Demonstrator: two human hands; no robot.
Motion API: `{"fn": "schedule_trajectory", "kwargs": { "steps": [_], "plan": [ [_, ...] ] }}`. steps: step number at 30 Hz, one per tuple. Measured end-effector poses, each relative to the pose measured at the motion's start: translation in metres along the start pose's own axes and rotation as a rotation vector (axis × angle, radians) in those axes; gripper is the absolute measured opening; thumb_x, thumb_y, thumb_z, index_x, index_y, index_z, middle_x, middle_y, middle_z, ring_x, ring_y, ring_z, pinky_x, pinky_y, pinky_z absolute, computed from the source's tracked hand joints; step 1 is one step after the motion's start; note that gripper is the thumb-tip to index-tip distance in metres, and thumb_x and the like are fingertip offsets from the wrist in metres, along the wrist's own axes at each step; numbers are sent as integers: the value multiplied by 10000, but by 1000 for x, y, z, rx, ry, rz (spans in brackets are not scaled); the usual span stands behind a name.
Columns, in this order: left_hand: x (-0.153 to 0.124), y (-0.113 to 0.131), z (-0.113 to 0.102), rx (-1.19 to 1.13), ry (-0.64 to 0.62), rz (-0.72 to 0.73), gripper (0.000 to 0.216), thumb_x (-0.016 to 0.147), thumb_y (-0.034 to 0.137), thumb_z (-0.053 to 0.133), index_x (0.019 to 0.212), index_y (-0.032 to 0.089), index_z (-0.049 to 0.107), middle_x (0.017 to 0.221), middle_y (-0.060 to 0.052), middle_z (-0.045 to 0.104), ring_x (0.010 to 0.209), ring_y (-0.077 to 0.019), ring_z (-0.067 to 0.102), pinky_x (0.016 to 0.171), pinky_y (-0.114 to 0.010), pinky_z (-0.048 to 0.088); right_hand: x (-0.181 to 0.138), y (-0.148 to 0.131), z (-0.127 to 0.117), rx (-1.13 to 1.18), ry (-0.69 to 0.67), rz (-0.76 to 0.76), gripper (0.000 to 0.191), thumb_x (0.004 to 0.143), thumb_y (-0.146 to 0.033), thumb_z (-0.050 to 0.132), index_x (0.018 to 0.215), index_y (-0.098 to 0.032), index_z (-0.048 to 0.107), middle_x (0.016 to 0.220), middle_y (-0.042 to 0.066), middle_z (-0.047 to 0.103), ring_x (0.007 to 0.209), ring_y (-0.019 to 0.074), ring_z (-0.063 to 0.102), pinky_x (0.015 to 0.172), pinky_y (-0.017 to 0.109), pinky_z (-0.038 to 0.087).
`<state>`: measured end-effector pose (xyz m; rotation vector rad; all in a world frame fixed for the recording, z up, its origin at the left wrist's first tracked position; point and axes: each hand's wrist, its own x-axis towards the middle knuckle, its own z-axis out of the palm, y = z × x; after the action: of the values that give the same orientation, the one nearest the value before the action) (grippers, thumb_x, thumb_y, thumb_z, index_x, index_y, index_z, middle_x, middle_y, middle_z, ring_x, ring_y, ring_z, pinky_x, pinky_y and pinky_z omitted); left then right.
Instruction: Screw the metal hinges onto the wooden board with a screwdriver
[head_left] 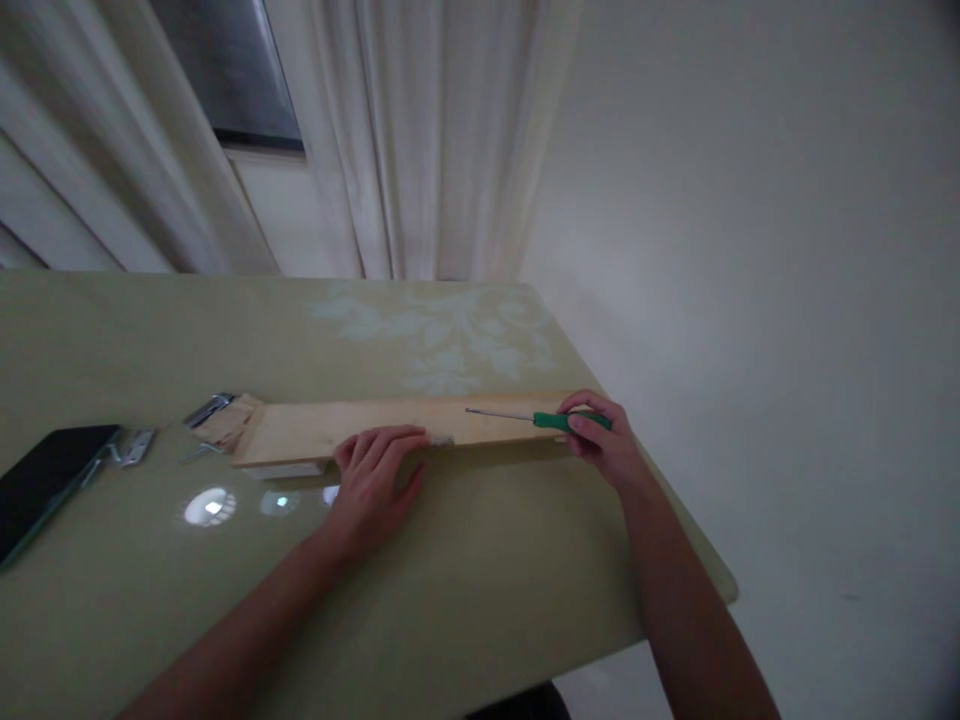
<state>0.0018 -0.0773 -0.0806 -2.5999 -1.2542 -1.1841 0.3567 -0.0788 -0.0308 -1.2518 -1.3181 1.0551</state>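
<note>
A long pale wooden board (300, 425) lies across the table, raised a little at its left end by a white piece (289, 470) beneath it. My left hand (379, 485) rests on the board's near edge, fingers stretched over the wood and thumb apart. Just right of those fingertips sits a small metal piece (442, 440) on the edge. At the board's right end my right hand (606, 435) grips a screwdriver (551, 420) by its green handle. The thin shaft points left above the board, with the tip over its middle.
Left of the board lie a small wooden block with metal hardware (221, 415), a hinge-like metal plate (137, 448) and a dark flat tablet-like object (52, 480). The table (480, 610) ends at a right edge beside the white wall (787, 300). Curtains (450, 140) hang behind.
</note>
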Motion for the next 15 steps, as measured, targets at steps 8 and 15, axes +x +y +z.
{"fn": "schedule_trajectory", "kwargs": {
  "steps": [8, 15],
  "plan": [
    [-2, -5, -16, -51, 5, 167, 280, 979, 142, 561, 1237, 238, 614, 1215, -95, 770, 1156, -272, 683, 1020, -474, 395, 7, -17, 15, -42, 117, -144, 378, 834, -599, 747, 882, -229, 680, 465, -69, 522, 375, 106, 399, 354, 216, 254],
    [3, -17, -6, 148, 12, 50, 215, 1060, 316, 634, 1257, 247, 684, 1321, -92, 770, 1190, -283, 710, 1027, -453, 433, 29, -123, 79, -608, -41, -489, 375, 900, -462, 738, 655, -180, 703, 513, -38, 474, 508, 88, 383, 528, 262, 283]
  ]
}}
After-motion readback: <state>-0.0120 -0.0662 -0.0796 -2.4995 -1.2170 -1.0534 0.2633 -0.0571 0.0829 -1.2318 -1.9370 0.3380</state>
